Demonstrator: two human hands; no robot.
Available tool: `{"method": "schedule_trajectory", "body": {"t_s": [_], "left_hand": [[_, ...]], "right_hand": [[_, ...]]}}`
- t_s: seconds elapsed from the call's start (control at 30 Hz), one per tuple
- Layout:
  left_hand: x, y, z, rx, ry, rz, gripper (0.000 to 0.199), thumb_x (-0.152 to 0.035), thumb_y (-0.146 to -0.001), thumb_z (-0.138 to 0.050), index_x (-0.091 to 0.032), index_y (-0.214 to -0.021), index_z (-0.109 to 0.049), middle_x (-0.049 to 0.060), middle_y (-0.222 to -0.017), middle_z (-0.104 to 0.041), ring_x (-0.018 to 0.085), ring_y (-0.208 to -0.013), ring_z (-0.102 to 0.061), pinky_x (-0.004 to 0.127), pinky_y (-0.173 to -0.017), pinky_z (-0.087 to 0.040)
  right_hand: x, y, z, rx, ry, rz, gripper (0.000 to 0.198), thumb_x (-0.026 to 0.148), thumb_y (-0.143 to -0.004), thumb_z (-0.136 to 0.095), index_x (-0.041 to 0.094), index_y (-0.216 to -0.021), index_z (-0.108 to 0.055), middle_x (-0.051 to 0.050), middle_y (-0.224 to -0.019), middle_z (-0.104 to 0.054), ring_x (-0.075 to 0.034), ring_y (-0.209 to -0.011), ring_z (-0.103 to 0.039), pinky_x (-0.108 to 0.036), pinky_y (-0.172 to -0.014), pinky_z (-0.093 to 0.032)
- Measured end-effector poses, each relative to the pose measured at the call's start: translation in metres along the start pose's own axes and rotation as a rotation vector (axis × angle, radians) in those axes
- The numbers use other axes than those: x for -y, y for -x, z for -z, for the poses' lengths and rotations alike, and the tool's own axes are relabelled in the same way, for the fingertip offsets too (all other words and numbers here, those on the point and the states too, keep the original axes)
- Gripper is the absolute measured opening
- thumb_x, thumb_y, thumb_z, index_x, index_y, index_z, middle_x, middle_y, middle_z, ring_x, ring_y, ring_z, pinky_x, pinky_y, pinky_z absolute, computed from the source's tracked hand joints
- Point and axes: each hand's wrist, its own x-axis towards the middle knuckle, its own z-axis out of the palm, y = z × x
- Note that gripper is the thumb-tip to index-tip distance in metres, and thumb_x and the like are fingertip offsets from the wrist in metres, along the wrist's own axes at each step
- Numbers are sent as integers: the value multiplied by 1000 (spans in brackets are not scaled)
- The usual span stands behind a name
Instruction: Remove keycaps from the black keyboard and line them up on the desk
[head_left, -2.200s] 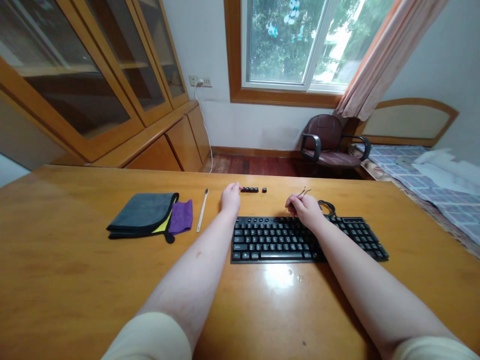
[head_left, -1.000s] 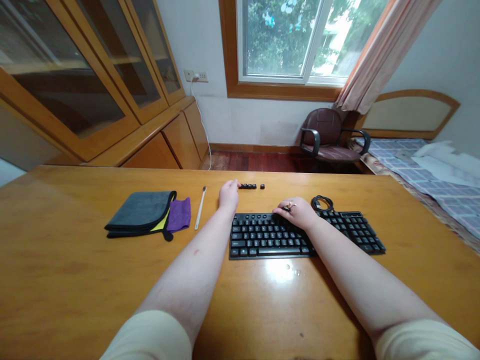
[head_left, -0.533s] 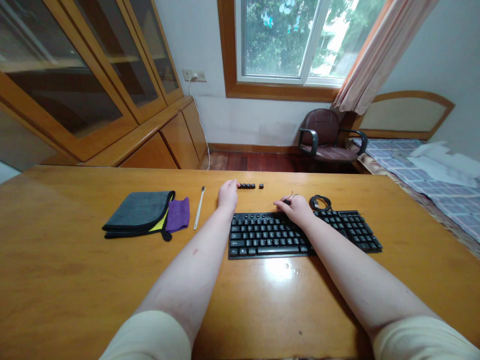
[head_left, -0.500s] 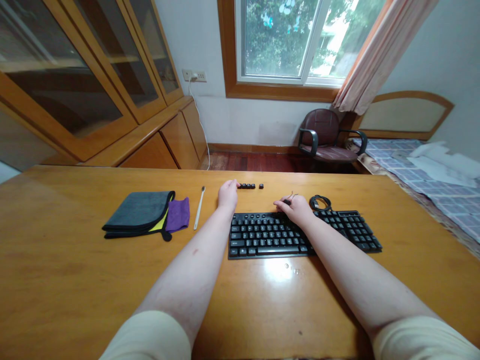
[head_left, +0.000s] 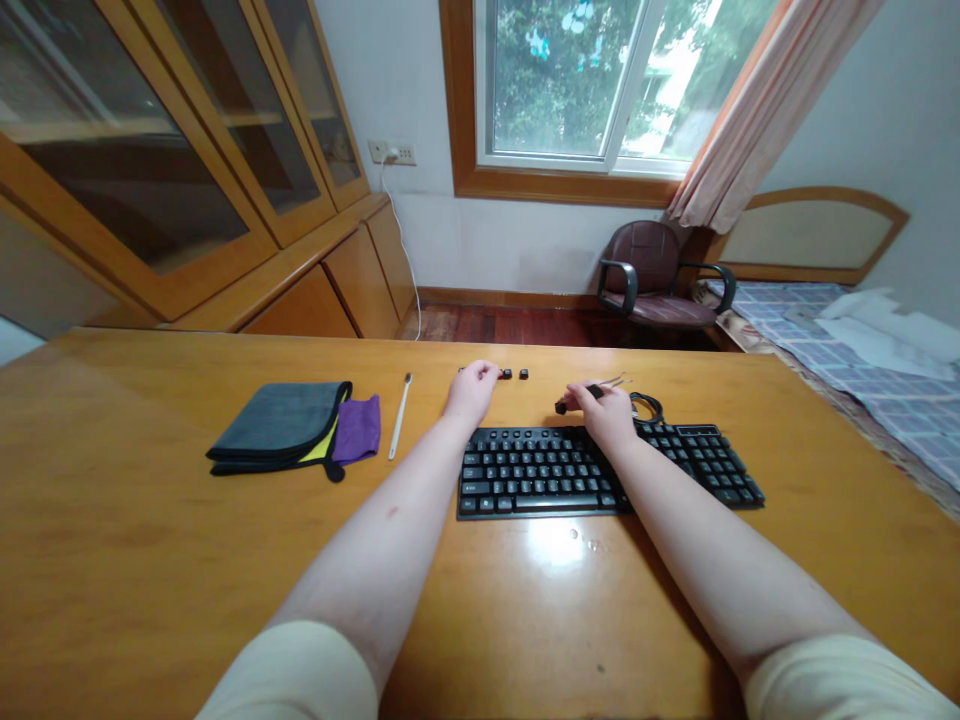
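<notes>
While clutching a wire tool (head_left: 595, 391) in right hand (head_left: 609, 414), seemingly aligning loose keys (head_left: 508, 374) with left hand (head_left: 471, 393), cannot tell if gripping; next, probably needing even spacing.

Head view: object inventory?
table: 1, orange, foreground
keyboard: 1, black, centre
loose keys: 2 visible, black, beyond keyboard
cable: 1, black, behind keyboard
wire tool: 1, black, near cable
toothbrush: 1, white, left
cloth: 1, purple, left
towel: 1, grey, left
cabinet: 1, brown, left
sockets: 2, white, back
cord: 1, white, below sockets
window: 1, white, back
curtain: 1, pink, beside window
chair: 1, maroon, back
bed: 1, blue sheet, right
left hand: 1, bare, at loose keys
right hand: 1, bare, around wire tool
</notes>
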Motion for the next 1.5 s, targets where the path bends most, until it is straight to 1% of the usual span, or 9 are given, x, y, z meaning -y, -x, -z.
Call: {"method": "schedule_trajectory", "body": {"t_s": [0.07, 0.13, 0.23, 0.37, 0.67, 0.9, 1.07, 1.27, 1.5], "left_hand": [[-14, 11, -7, 184, -1, -105, 24, -34, -76, -55, -15, -90, -64, 5, -83, -66, 15, -74, -58, 27, -72, -46], [-26, 23, -17, 358, -21, -188, 39, -34, -71, -64, -17, -105, -61, 8, -106, -63, 16, -82, -59, 30, -79, -47], [-35, 39, -32, 439, -43, -222, 45, -31, -67, -68, -17, -110, -59, 10, -114, -61, 20, -91, -59, 32, -81, -48], [-32, 46, -42, 436, 38, -212, 29, -19, -72, -62, -18, -101, -61, 6, -98, -66, 18, -85, -62, 32, -81, -49], [-30, 41, -39, 298, 131, -208, 25, -14, -71, -62, -16, -96, -61, 5, -90, -66, 15, -84, -61, 29, -80, -48], [-24, 36, -42, 324, 381, -113, 23, -17, -69, -66, -13, -90, -58, 5, -85, -65, 13, -78, -60, 31, -78, -47], [-25, 36, -42, 322, 428, -62, 22, -16, -67, -68, -13, -87, -58, 3, -81, -65, 13, -76, -59, 31, -80, -47], [-24, 35, -40, 337, 455, -39, 23, -17, -66, -69, -13, -88, -60, 3, -83, -66, 13, -77, -60, 31, -81, -47], [-22, 34, -39, 367, 494, -21, 26, -20, -65, -70, -13, -87, -61, 4, -85, -67, 13, -79, -60, 32, -83, -45]], "right_hand": [[-4, -3, 0, 7, -136, -48, 33, 48, -72, -63, 15, -66, -65, -7, -65, -69, -20, -59, -66, -32, -62, -56], [-5, -4, 0, 34, -228, -60, 32, 48, -71, -64, 16, -66, -65, -6, -65, -69, -20, -58, -66, -33, -61, -56], [-3, -3, 1, 79, -264, -19, 29, 45, -72, -63, 17, -64, -64, -6, -67, -69, -20, -60, -66, -34, -63, -57], [2, -2, 2, 117, -165, 48, 25, 40, -73, -61, 18, -63, -65, -5, -70, -69, -19, -65, -66, -34, -67, -56], [6, -4, 2, 147, 198, 157, 23, 39, -75, -60, 19, -79, -68, -5, -79, -69, -20, -78, -64, -35, -78, -50], [1, -4, 1, 173, 106, 139, 26, 42, -75, -61, 17, -82, -67, -6, -82, -68, -17, -70, -63, -31, -70, -51], [5, -4, 2, 199, 88, 145, 25, 40, -76, -61, 17, -82, -67, -6, -81, -67, -17, -68, -63, -31, -68, -52], [7, -4, 3, 177, 170, 227, 17, 36, -74, -62, 21, -79, -68, -5, -85, -68, -20, -84, -63, -36, -83, -48], [8, -2, 5, 161, 268, 299, 17, 38, -76, -60, 23, -80, -68, -4, -85, -69, -20, -84, -63, -37, -83, -48]]}}
